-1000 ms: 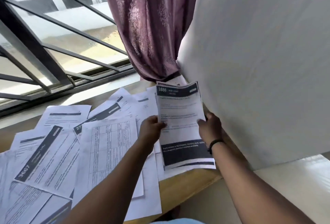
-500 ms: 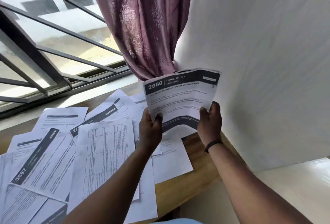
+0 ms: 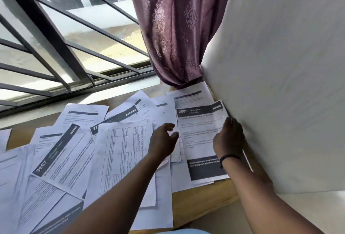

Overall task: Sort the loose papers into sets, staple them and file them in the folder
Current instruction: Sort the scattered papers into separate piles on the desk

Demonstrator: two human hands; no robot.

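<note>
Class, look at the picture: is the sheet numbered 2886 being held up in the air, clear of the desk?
No. The 2886 sheet lies flat on other papers on the desk, with the right hand at its edge.

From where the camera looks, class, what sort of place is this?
Probably a home desk by a window: a wooden tabletop strewn with printed papers, a barred window and a purple curtain.

Daylight enters a barred window (image 3: 61, 47) far left; a purple curtain (image 3: 171, 28) hangs beside a white wall (image 3: 289, 65) right; wooden desk (image 3: 201, 204) near.
</note>
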